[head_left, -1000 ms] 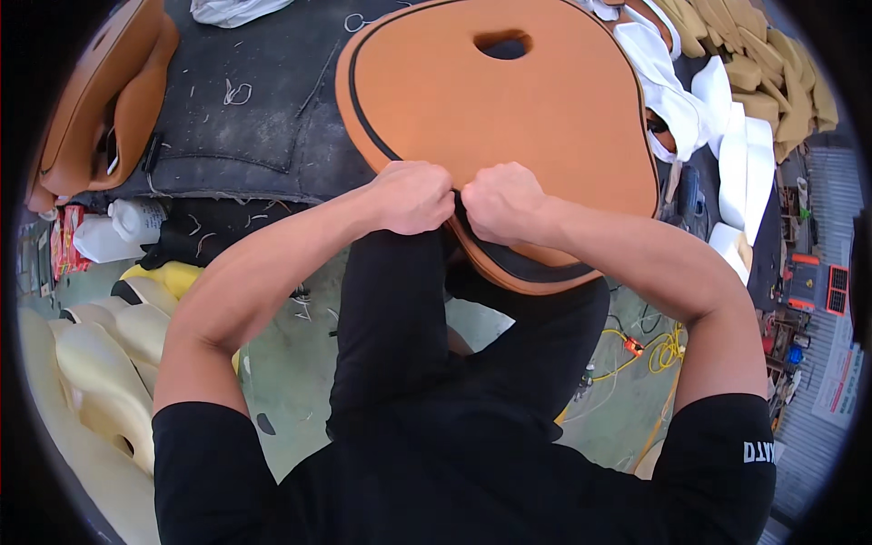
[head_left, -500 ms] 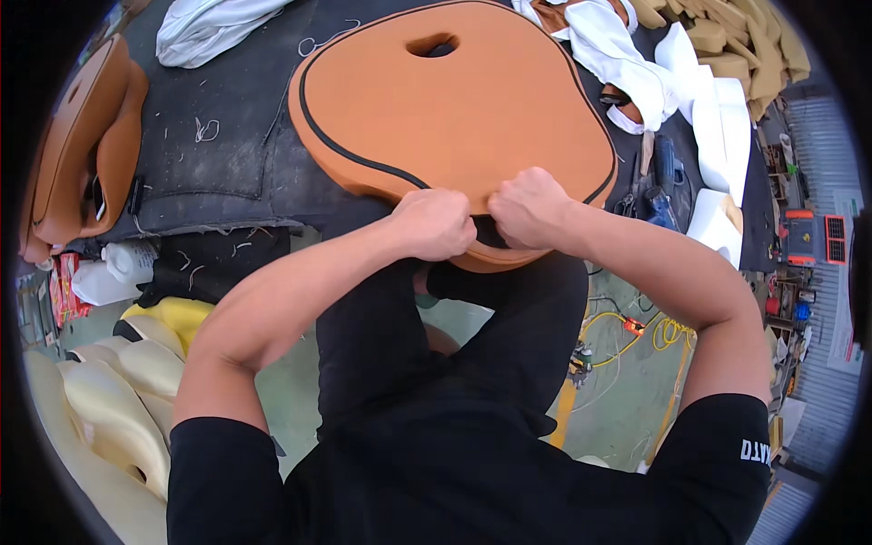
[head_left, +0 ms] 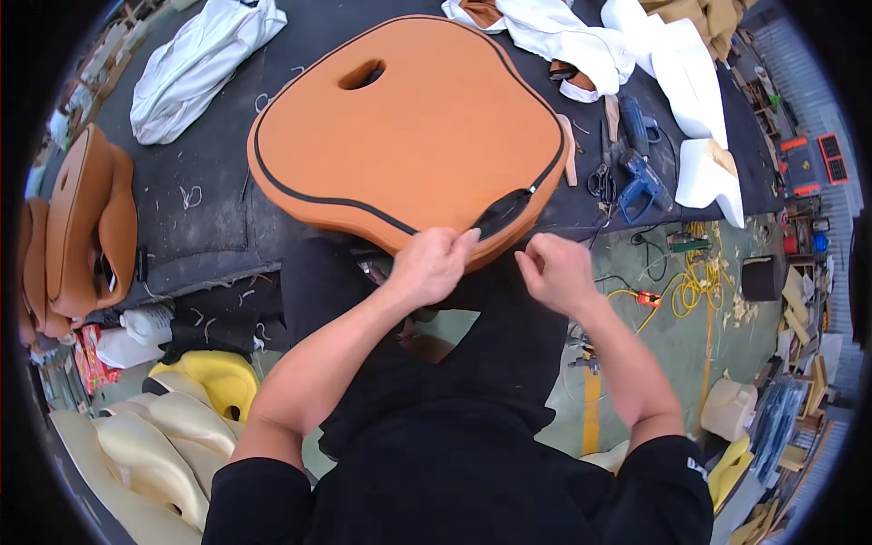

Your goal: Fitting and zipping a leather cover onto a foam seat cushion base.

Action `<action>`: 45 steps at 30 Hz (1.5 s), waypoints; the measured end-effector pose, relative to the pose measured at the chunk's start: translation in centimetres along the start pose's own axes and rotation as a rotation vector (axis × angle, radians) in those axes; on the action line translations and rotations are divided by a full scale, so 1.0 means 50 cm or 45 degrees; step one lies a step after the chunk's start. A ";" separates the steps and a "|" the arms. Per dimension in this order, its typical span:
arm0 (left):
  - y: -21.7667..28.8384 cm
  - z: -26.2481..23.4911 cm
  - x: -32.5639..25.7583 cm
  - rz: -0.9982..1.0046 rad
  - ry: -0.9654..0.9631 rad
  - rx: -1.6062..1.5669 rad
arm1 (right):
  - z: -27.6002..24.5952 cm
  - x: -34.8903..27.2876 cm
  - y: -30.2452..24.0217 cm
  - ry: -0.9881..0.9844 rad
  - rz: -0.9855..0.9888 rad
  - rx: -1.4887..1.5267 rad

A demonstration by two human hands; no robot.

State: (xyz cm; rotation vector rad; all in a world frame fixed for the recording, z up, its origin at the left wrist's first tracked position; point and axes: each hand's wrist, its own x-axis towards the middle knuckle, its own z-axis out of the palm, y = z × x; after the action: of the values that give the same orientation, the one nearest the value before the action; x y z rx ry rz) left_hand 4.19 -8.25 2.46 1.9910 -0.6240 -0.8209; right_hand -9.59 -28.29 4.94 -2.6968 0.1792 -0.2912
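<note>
Forearms (head_left: 336, 354) slant up from black sleeves at the lower edge, elbows bent outward. The left hand (head_left: 429, 267), near the middle of the frame, pinches the near edge of an orange cushion (head_left: 418, 127), thumb uppermost beside a dark opening in the cover. The right hand (head_left: 558, 274) is curled into a loose fist just off that edge, to the right.

The cushion lies on a dark table (head_left: 195, 213), upper centre of the frame. White cloth (head_left: 204, 73) lies upper left; scissors (head_left: 599, 183) and blue power tools (head_left: 642, 188) lie upper right. Yellow cord (head_left: 698, 283) tangles on the green floor (head_left: 627, 400) at right.

The cushion's slotted side points upper left; its slot runs lower left to upper right. Its own long axis is hard to tell.
</note>
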 end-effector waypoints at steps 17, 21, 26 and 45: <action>-0.113 -0.045 -0.016 0.769 0.260 1.010 | 0.065 0.066 0.044 -0.069 -0.664 -0.460; -0.105 -0.041 -0.024 0.801 0.268 0.988 | 0.063 0.069 0.034 0.004 -0.595 -0.370; -0.135 -0.032 -0.015 0.856 0.335 0.881 | 0.073 0.076 -0.090 0.027 -0.322 -0.276; -0.148 -0.027 -0.013 0.971 0.450 0.873 | 0.141 0.058 -0.177 -0.054 0.065 -0.199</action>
State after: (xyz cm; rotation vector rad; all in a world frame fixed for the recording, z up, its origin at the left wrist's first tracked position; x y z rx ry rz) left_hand 5.62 -3.40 -3.17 2.1290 -1.4511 0.2468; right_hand -4.42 -18.00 2.89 -2.8451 0.2686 -0.2126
